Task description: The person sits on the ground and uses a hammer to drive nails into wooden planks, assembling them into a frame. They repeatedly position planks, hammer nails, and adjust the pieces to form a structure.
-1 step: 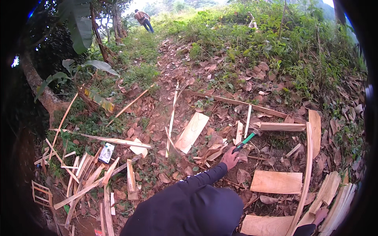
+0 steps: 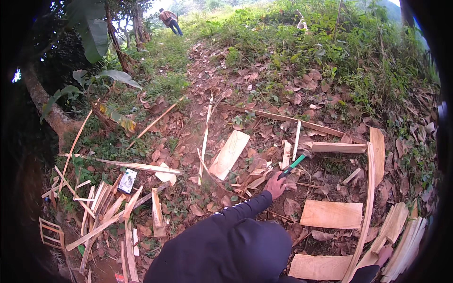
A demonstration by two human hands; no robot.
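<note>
Fumbling the green-and-black-handled hammer could be caused by slackness; left grip and right grip closure cannot be told.

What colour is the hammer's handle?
The handle is green and black, clearest in the head view.

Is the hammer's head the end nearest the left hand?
No: the left hand is at the dark handle end of the hammer, and the head is at the opposite end.

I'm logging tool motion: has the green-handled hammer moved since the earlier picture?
No, not visibly: the hammer has its head beside the same plank's left end in both pictures.
</note>
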